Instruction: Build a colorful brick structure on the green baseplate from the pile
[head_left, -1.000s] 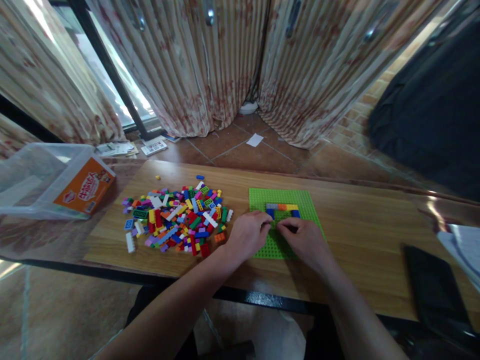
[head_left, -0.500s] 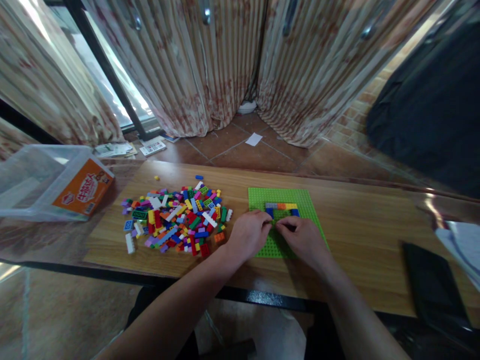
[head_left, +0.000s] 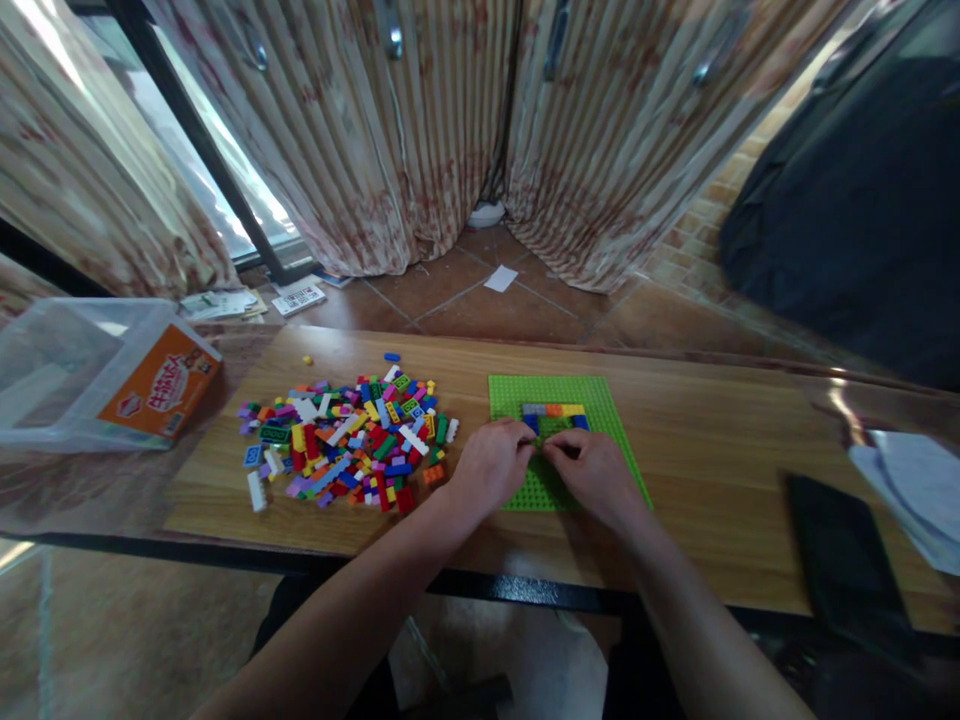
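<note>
The bare left hand (head_left: 493, 463) and right hand (head_left: 594, 472) stay pinched, on what I cannot tell, at the near side of the multicoloured plastic-brick frame (head_left: 555, 410), which looks no further built.

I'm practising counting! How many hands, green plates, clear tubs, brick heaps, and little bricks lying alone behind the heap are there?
Hands: 2 (left hand, right hand)
Green plate: 1
Clear tub: 1
Brick heap: 1
Lone bricks: 2 (yellow brick, blue brick)
Total: 7
</note>
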